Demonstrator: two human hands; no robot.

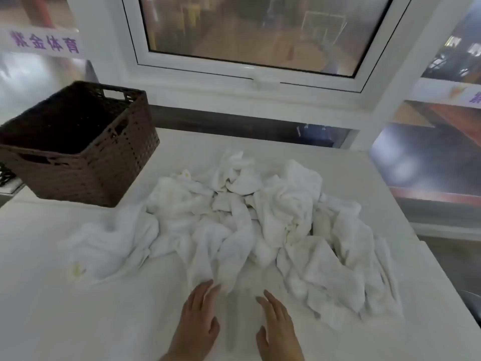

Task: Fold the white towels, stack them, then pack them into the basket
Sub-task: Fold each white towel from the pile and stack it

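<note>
Several crumpled white towels (242, 225) lie in a loose heap across the middle of the white table (78, 321). A dark brown woven basket (104, 162) stands empty at the table's back left. My left hand (199, 319) reaches forward with straight fingers, its fingertips at the near edge of the towel heap. My right hand (277, 324) hovers beside it, fingers straight, just short of the towels and holding nothing.
A white-framed window (247, 71) and wall rise behind the table. The table's right edge (406, 212) drops off to a dark floor. A small dark item (5, 175) peeks out left of the basket.
</note>
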